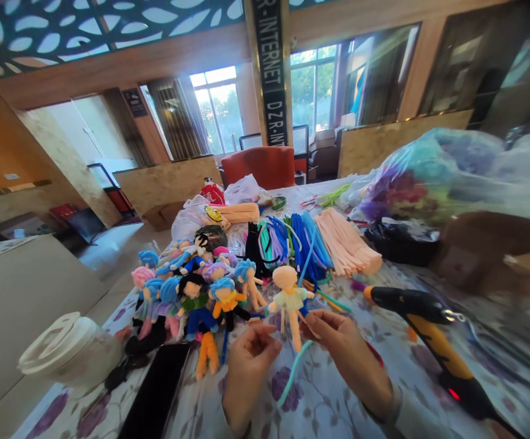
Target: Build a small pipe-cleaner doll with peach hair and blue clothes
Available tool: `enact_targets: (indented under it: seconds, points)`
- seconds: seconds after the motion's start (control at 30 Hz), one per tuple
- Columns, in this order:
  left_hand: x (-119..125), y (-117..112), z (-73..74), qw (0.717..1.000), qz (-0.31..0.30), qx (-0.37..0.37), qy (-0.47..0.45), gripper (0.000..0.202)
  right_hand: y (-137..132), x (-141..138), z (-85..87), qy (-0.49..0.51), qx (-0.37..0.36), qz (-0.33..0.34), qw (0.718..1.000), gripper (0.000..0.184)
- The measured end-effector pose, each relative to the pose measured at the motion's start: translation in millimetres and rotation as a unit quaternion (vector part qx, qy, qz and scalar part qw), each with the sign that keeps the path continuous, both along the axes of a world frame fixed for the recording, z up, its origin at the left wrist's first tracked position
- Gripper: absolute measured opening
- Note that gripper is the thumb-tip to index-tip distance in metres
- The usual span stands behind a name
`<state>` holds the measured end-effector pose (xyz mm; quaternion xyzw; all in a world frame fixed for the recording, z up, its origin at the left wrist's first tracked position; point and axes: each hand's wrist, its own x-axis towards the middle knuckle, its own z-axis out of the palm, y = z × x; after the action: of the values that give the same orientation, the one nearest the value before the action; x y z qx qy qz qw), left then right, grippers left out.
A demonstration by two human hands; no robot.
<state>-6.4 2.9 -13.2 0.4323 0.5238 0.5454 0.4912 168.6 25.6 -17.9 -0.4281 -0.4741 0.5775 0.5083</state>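
1. The bare left hand (pixel 249 360) comes up from the bottom edge of the view, with the thumb side on top and the wrist nearly straight.
2. Its fingers (pixel 265 342) are curled in toward the palm and the thumb lies against the forefinger, a loose closed pinch.
3. The bare right hand (pixel 342 341) enters from the lower right, and its forearm runs slantwise toward the middle.
4. Its fingertips (pixel 313 322), thumb and forefinger, are pressed together in a fine pinch, and the other fingers are bent under them.
5. The two hands are near each other, at about the same height, not touching.
6. A pale sleeve cuff (pixel 404 414) covers the right wrist.
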Motion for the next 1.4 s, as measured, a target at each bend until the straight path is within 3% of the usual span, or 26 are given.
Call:
enact_targets:
  seconds: [0.1,0.33,0.53,0.73,0.87,1.1,1.4]
  points:
    - [1.2,0.1,-0.8,1.0,-0.021,0.0,0.02,0.026,4.4,3.6,-2.3,-0.004,0.014,-0.028,1.0,0.039]
    - [-5.2,2.0,-0.6,0.998,0.046,0.034,0.003,0.034,2.0,3.6,0.9,-0.037,0.038,-0.026,0.998,0.039]
    - [-2.0,-0.8,2.7,0.998,0.003,0.005,-0.064,0.042,-7.2,-5.0,6.1,-0.093,0.057,0.018,0.994,0.034]
    - [-0.7,2.2,-5.6,0.997,-0.003,-0.011,-0.08,0.029,-14.5,-11.7,8.3,-0.135,0.075,0.05,0.987,0.029]
    - [-1.1,1.8,-4.1,0.997,-0.003,-0.01,-0.075,0.027,-13.2,-6.5,8.9,-0.127,0.079,0.076,0.986,0.035]
    - [6.9,-4.6,9.2,0.998,-0.057,-0.018,-0.021,0.021,-13.4,-0.1,14.0,-0.134,0.091,0.055,0.985,0.032]
    - [8.8,-8.9,10.5,0.997,-0.065,-0.032,-0.009,0.024,-13.8,-2.7,13.9,-0.157,0.118,0.034,0.98,0.027]
